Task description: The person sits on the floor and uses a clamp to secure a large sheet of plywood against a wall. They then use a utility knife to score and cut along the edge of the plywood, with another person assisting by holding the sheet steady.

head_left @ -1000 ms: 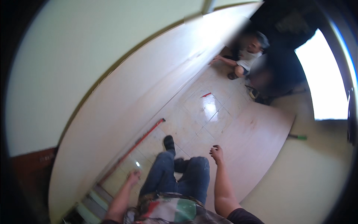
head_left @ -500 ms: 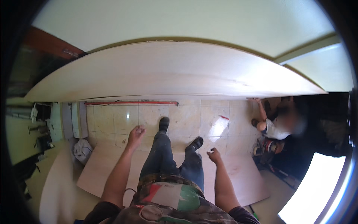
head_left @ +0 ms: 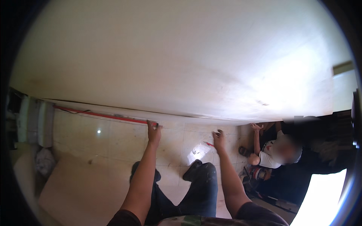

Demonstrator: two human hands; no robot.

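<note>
The large pale panel (head_left: 151,64) stands on its long edge across the far side of the floor and fills the upper part of the view; its face is smooth and cream to pinkish, with faint brown smudges and a strong glare bleaching the right portion. A thin dark line runs along it low down, just above the floor. A long red bar (head_left: 102,115) with a dark end lies along its foot on the left. The left hand (head_left: 154,133) is at that dark end, fingers parted; whether they have hold of it I cannot tell from this height. The right hand (head_left: 219,140) is half open near the panel's foot, with nothing visible in it. Between panel and shoes (head_left: 192,170) runs a strip of bare, shiny tiled floor (head_left: 124,143), where a small red object (head_left: 208,144) lies just beside the right hand. A second flat sheet (head_left: 83,188) covers the floor at lower left. Pale upright pieces (head_left: 46,122) and a whitish bundle (head_left: 45,162) close off the left end; a crouching co-worker (head_left: 269,160), one hand at the panel's foot, occupies the right.
</note>
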